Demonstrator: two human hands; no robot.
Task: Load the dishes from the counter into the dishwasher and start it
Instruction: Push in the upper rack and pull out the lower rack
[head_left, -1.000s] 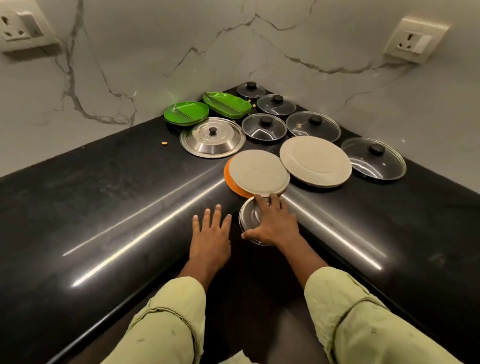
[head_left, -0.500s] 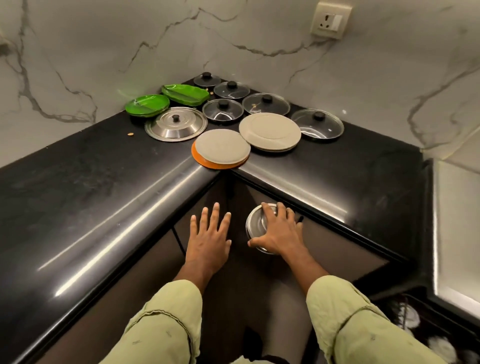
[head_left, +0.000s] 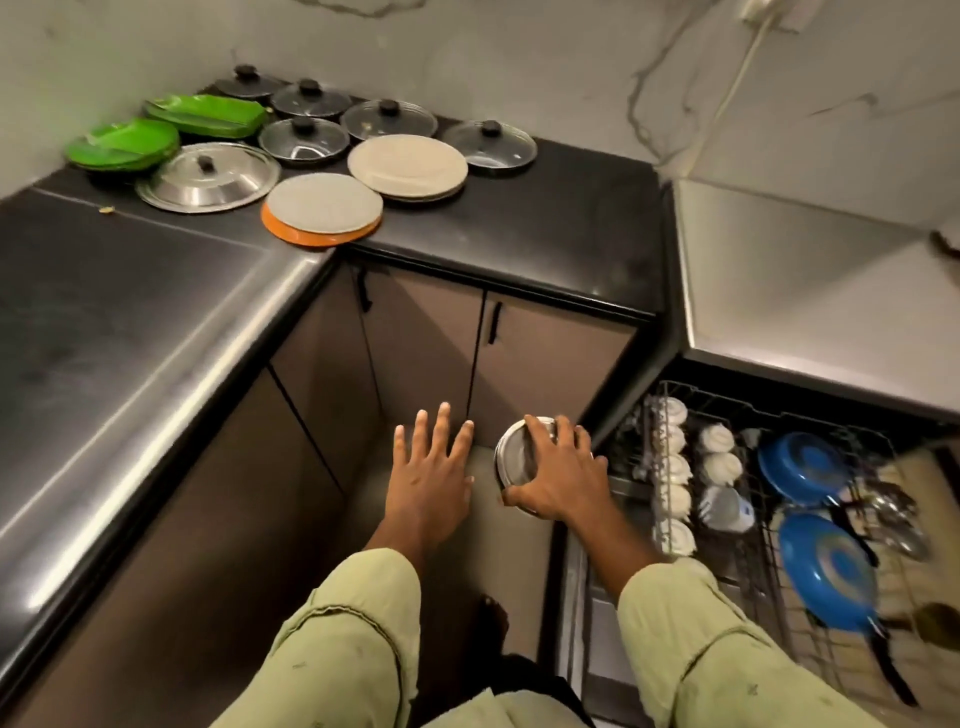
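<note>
My right hand (head_left: 558, 475) grips a small round steel lid (head_left: 511, 454) from above, in the air beside the pulled-out dishwasher rack (head_left: 670, 395). My left hand (head_left: 434, 475) hovers beside it, fingers spread, holding nothing. The rack holds white cups (head_left: 672, 470) and two blue pans (head_left: 826, 569). On the black counter (head_left: 545, 228) in the corner lie two green plates (head_left: 122, 143), a large steel lid (head_left: 208, 176), several glass lids (head_left: 304, 140), a grey plate on an orange one (head_left: 324, 205), and a beige plate (head_left: 408, 163).
Brown cabinet doors (head_left: 421, 343) with black handles stand below the counter corner. A grey steel surface (head_left: 810, 291) lies above the dishwasher at the right. A wall socket with a cord (head_left: 748, 47) is at the top right. Floor shows between my arms.
My right hand has carried the small steel lid off the counter edge, down and right toward the dishwasher rack. My view has swung right, and the rack has come into sight.
</note>
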